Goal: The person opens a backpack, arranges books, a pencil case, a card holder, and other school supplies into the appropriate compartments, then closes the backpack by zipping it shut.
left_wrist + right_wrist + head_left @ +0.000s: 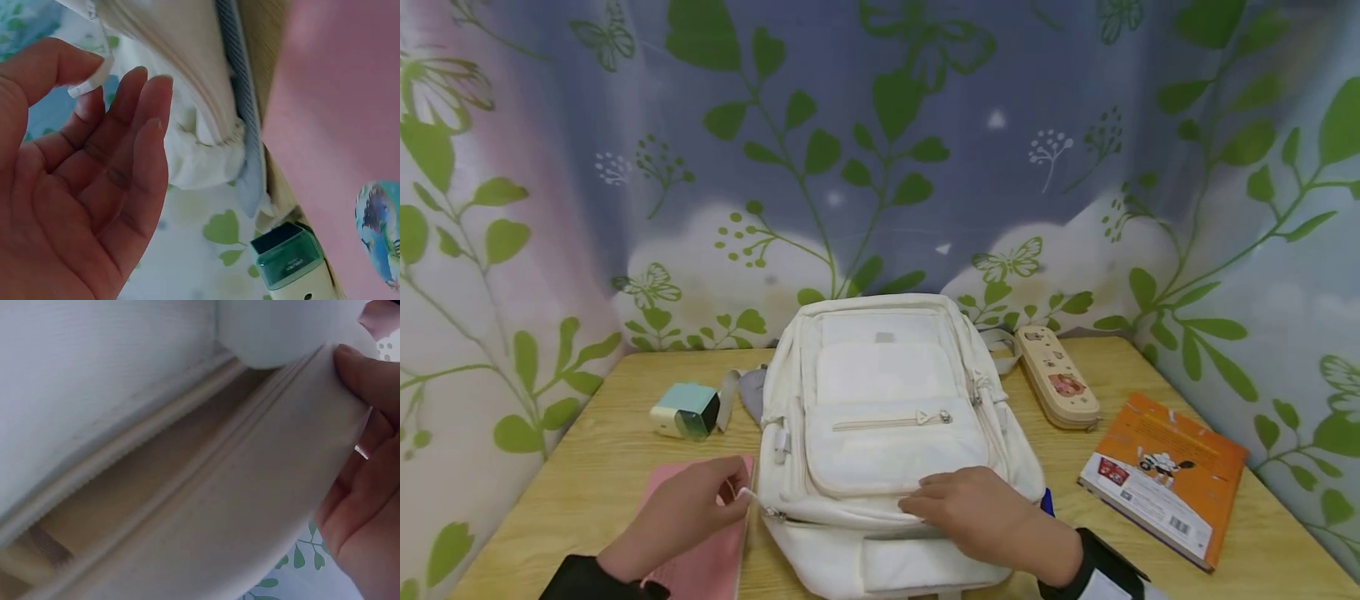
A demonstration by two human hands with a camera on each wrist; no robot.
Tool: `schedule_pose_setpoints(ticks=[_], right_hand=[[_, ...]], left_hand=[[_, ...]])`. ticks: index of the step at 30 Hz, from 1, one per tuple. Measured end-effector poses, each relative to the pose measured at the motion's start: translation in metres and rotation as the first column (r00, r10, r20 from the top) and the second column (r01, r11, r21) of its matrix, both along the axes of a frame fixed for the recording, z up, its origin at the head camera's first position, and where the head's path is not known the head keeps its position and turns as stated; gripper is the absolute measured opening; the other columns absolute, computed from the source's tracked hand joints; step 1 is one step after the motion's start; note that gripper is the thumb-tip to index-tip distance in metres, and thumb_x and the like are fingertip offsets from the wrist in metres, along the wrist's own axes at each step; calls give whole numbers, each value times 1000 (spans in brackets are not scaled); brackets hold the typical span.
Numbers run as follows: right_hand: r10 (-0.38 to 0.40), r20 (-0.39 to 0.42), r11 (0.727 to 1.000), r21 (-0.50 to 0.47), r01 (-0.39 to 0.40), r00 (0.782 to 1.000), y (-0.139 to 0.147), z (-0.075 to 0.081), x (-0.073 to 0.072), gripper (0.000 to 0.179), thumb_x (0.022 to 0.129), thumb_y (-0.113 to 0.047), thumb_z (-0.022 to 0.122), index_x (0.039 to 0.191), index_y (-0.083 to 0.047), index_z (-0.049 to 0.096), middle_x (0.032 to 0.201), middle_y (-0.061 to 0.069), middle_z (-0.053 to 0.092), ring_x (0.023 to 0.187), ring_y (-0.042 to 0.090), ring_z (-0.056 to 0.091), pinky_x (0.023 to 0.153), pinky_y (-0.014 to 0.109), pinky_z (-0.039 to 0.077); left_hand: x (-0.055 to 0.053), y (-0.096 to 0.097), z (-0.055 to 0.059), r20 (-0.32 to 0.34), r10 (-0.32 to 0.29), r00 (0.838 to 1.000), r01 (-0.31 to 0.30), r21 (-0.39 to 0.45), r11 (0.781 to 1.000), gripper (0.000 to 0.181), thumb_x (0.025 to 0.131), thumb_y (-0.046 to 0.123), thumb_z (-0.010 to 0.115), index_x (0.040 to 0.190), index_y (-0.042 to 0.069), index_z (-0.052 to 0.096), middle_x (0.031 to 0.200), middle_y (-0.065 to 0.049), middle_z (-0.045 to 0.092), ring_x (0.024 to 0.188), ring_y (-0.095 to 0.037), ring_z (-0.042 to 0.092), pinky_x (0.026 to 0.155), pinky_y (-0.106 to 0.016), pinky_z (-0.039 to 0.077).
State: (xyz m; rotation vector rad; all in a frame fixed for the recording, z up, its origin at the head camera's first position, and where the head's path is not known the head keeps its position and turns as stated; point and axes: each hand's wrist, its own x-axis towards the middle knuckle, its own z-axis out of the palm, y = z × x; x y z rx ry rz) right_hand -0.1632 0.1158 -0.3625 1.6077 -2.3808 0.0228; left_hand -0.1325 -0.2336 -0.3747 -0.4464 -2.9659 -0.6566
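White zipper pull [748,493] is being pinched by left grip [696,504], lower left, backpack [887,371] is being held by right grip [977,512], lower centre

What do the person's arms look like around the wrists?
The left wrist has a black cuff at the forearm end. The right has a broad black band with a plain whitish patch. I see no cables on either.

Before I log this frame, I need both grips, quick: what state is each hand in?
Left hand: closed, pinching the zipper pull.
Right hand: closed, holding the bag by its fabric.
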Motion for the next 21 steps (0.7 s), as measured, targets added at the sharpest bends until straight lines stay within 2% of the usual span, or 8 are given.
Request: schedule_pose_setpoints(ticks=[4, 7, 10, 14, 17, 19, 21], right_hand=[[15, 11, 1000, 10, -15, 1000, -4, 0, 1, 30, 86, -10, 65, 115, -19, 65, 109, -9, 68, 100, 9, 64, 78, 24, 52], [2, 41, 1000, 11, -3, 999, -3, 0, 1, 30, 87, -12, 64, 115, -20, 65, 109, -8, 68, 100, 8, 64, 78, 23, 52], [-18, 49, 1000, -20, 19, 999, 2, 1, 2, 29, 86, -14, 65, 115, -21, 65, 107, -7, 69, 99, 8, 64, 75, 23, 53], [-18, 32, 998, -64, 20, 999, 7, 2, 2, 28, 85, -14, 66, 113, -21, 66, 104, -6, 70, 97, 9, 65, 74, 23, 53], [2, 11, 998, -68, -2, 1000, 8, 5, 1, 28, 85, -12, 66, 112, -20, 67, 103, -6, 70, 96, 9, 65, 74, 23, 53], [13, 5, 998, -64, -12, 1000, 9, 9, 0, 28, 85, -11, 66, 112, -19, 66, 104, -6, 70, 95, 8, 65, 74, 22, 53], [15, 14, 998, -58, -14, 1000, 8, 14, -2, 29, 85, -10, 65, 113, -19, 65, 105, -5, 69, 94, 8, 65, 73, 21, 53]], left_hand=[[-3, -6, 0, 30, 43, 999, -42, -34, 999, 15, 81, 16, 62, 75, 23, 50, 71, 14, 54, 65, 3, 48, 57, -19, 36], [-2, -12, 1, 28, 103, 994, -101, -57, 993, 16, 81, 15, 60, 74, 22, 47, 68, 12, 50, 59, -1, 41, 54, -22, 30], [-8, -21, -4, 29, 181, 983, -179, -66, 982, 17, 85, 17, 58, 75, 19, 44, 65, 7, 44, 55, -6, 31, 52, -25, 23], [-32, -25, -20, -13, 209, 978, -210, -54, 976, 16, 85, 16, 57, 75, 15, 44, 62, 3, 39, 53, -9, 30, 49, -25, 23], [-54, -21, -32, -98, 204, 974, -209, -43, 977, 14, 83, 12, 54, 76, 13, 43, 62, 1, 37, 52, -11, 32, 47, -26, 24], [-69, -20, -36, -130, 212, 968, -220, -43, 975, 15, 85, 9, 52, 75, 11, 41, 63, 0, 35, 52, -12, 32, 48, -27, 24], [-80, -22, -36, -122, 205, 971, -213, -53, 976, 16, 88, 9, 52, 76, 10, 42, 64, -1, 36, 54, -13, 33, 49, -27, 25]])
